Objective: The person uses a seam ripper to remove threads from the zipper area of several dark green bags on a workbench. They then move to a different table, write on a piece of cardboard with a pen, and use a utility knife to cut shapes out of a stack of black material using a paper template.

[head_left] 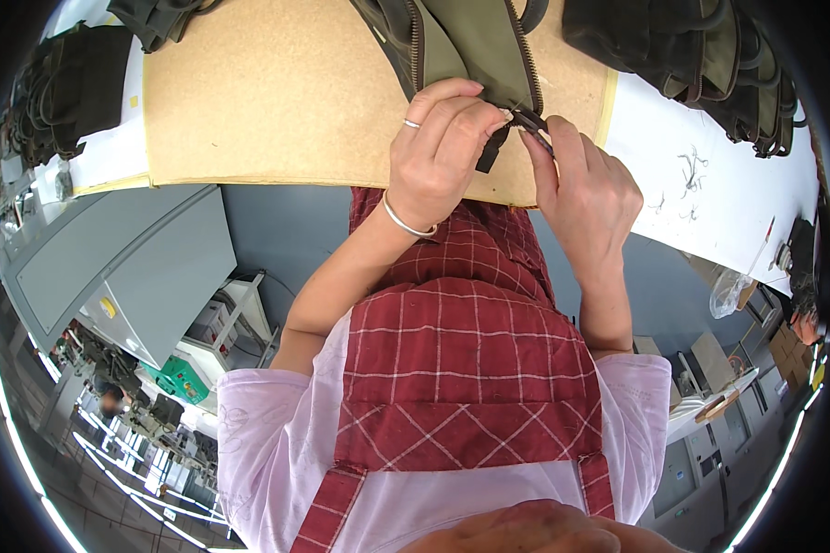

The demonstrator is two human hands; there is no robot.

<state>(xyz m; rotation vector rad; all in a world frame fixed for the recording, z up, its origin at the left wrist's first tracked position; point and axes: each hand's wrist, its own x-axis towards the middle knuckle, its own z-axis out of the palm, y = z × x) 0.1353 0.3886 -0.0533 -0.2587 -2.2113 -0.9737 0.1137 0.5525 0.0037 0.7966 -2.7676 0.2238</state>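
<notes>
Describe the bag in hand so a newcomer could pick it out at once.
Find the large tan board. On it, right of centre at the picture's top, lies an olive-and-dark bag, its toothed zip spread wide. Unlike the dark bags to either side, it alone has the left hand and right hand at its near end.

Red checked apron over a pale lilac shirt, with silver-coloured jewellery.
The apron (470, 355) is deep red with thin white grid lines; along its upper edge a band (470, 437) turns the check into diamonds, and matching straps (328, 507) rise from both corners. The shirt's short, loose sleeves (254, 405) carry faint outline drawings. The left hand (438, 147) wears a ring (411, 123) and slim bangle (400, 217).
</notes>
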